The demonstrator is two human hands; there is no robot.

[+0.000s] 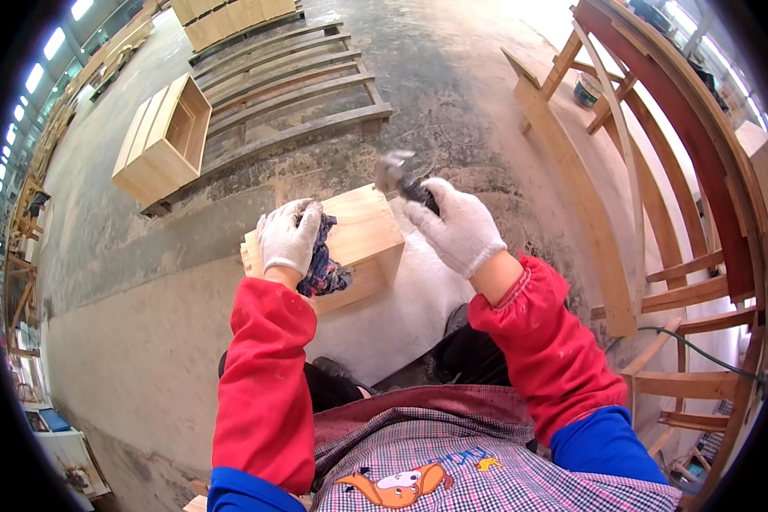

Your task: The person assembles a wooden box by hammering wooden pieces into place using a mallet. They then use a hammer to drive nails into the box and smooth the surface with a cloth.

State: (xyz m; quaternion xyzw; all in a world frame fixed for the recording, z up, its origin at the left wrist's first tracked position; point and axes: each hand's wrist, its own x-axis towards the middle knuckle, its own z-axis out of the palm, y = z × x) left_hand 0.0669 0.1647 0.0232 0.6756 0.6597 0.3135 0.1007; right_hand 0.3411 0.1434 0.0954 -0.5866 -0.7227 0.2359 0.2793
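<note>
A pale wooden box [369,224] stands on the floor in front of my knees. On its left part lies my white-gloved left hand [288,239], closed around a dark, bunched-up patterned rag [322,266] that rests against the wood. Beyond the box's right end I hold up a hammer [394,171] in my gloved right hand [456,224]. Its metal head is blurred by motion and hangs above the far right corner of the box, apart from it. The fingers of my right hand wrap round the dark handle.
A slatted wooden pallet [294,90] lies ahead, with another open wooden box [158,145] at its left end. More boxes [230,21] are stacked farther back. To the right stand a long board [576,183], a wooden frame [725,154] and a small bucket [586,90].
</note>
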